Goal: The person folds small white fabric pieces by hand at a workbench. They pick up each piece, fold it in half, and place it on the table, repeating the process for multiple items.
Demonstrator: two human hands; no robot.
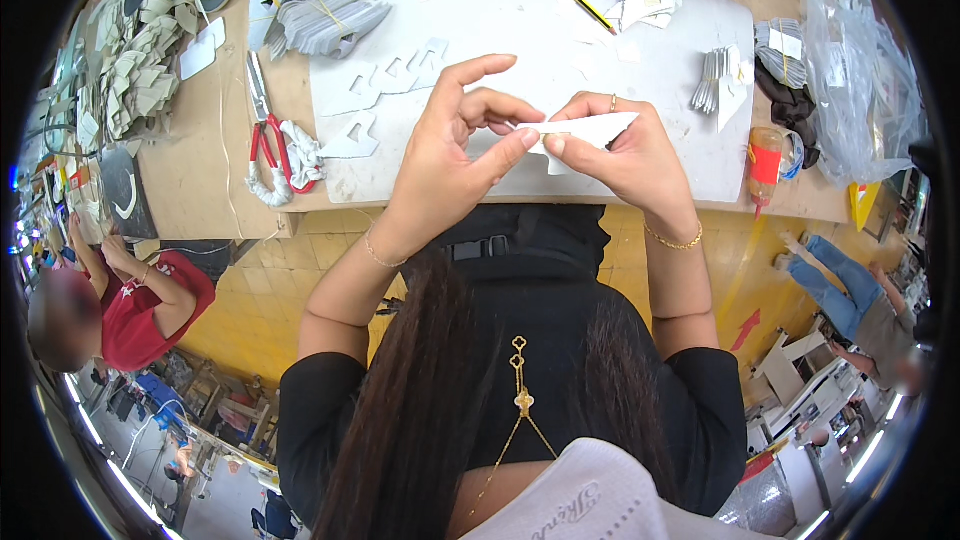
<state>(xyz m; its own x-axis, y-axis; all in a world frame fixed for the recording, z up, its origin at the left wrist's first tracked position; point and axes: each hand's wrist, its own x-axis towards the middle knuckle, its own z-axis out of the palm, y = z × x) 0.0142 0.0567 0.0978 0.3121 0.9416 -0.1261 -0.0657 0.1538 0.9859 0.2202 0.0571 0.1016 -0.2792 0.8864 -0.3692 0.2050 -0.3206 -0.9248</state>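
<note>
Left hand [440,155] and right hand [643,155], fingers [505,102] pinching a white piece [600,126], red-handled scissors [267,120] (partly wrapped) lying left

Work table [190,180]: tan top, located beneath the grip and extending to its left, right and far side. Floor [250,290]: yellow tile with visible joints, exposed below the grip to left and right. Floor marking — a red arrow [747,330] — located below and right of the grip. Pale workstation [800,400]: farther below right. Cluttered workstation [240,415]: well below left. Strip lights [130,488]: lit, positioned at the view's curved rim, far below the grip on both sides.
</note>
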